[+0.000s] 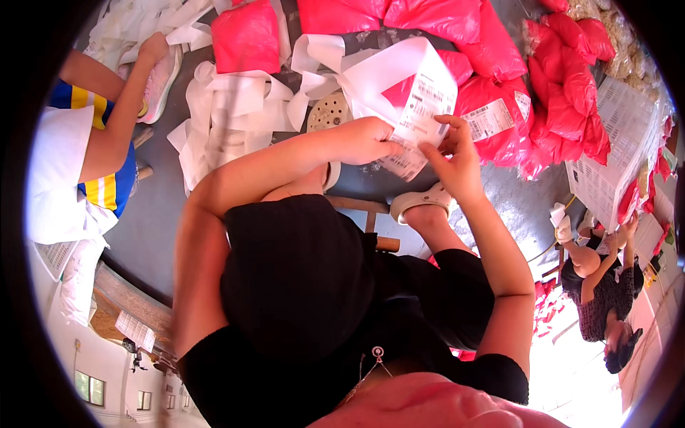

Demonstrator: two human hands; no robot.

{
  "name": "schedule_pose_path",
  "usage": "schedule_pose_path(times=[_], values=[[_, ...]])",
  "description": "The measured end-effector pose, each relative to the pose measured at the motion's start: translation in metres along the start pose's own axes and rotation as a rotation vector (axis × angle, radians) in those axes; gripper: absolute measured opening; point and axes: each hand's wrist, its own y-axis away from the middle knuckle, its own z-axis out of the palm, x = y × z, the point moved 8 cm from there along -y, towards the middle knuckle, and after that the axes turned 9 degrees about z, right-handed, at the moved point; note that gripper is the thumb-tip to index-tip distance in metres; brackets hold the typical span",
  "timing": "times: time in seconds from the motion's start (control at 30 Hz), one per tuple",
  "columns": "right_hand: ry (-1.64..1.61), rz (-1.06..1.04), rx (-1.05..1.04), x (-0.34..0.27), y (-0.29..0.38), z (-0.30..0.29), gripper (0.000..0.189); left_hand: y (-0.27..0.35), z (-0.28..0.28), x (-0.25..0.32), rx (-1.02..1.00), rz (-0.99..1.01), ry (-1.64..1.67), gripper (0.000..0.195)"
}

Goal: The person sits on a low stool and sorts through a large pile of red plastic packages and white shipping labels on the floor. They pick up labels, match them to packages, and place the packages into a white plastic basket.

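Note:
A strip of printed shipping labels (420, 104) on white paper runs between my hands and loops up and away over the pink bags. My left hand (366, 142) pinches the strip at its left edge, thumb against the fingers. My right hand (457, 152) has thumb and fingers at the right edge of the strip, near its lower end. The lowest label (405, 163) hangs below my fingers. Just beyond my right hand lies a pink plastic mailer bag (489, 99) with a label (488, 120) stuck on it.
Curled white backing paper (235, 115) covers the floor at left, below a pink bag (249, 35). More pink bags (567, 91) pile up at right beside a white crate (615, 144). One person (80, 155) sits at left, another (602, 289) at far right.

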Motion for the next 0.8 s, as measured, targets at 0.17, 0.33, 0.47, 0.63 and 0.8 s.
schedule_pose_path(times=[0.17,0.33,0.47,0.63,0.8], values=[[0.408,0.085,-0.062,-0.003,-0.004,-0.001,0.043,-0.001,0.010,-0.027,-0.025,-0.165,-0.012,0.026],[0.681,-0.560,0.282,-0.070,0.002,-0.004,0.024,-0.009,-0.009,-0.020,0.298,-0.161,0.387,0.025],[0.730,-0.801,0.297,-0.090,0.006,0.019,0.019,-0.011,-0.015,-0.013,0.311,-0.038,0.336,0.021],[0.781,-0.860,0.237,-0.094,0.003,0.026,0.013,-0.003,-0.020,-0.003,0.238,0.035,-0.008,0.015],[0.776,-0.934,0.207,-0.100,-0.004,0.038,0.012,0.009,-0.033,0.023,0.202,-0.030,-0.215,0.014]])
